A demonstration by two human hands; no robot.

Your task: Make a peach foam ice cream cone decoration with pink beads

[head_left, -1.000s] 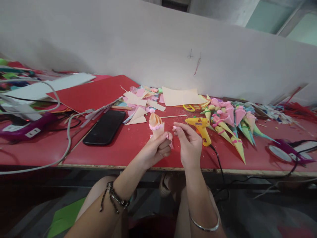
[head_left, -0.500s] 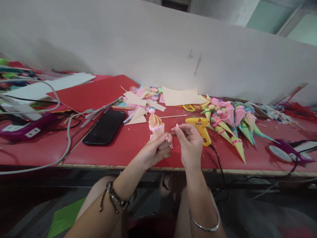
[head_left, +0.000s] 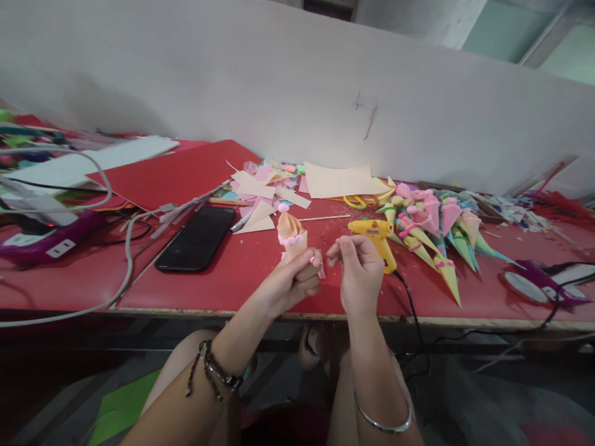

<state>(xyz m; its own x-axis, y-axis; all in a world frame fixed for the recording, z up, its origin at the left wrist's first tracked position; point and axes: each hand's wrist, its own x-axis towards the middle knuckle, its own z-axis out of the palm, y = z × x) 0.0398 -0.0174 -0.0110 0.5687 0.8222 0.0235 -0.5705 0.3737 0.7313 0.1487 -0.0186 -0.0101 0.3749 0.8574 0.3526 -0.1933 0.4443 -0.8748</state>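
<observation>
My left hand is closed around the lower part of a small paper ice cream cone. The cone stands upright, with a peach swirl on top, a pink ball at its tip and pink beads around the rim. Small pink bits also show at my left fingertips. To the right, my right hand is apart from the cone, thumb and forefinger pinched together; whatever lies between them is too small to make out. Just beyond it, a yellow glue gun rests on the red table.
Several finished paper cones are heaped at the right. A black phone lies at the left near a white cable. Paper scraps, a thin stick and yellow scissors lie behind. Purple power strips sit at the left and right.
My right hand has drawn slightly to the right, and the pink bit at its fingertips no longer shows. The cone in my left hand has shifted a little left.
</observation>
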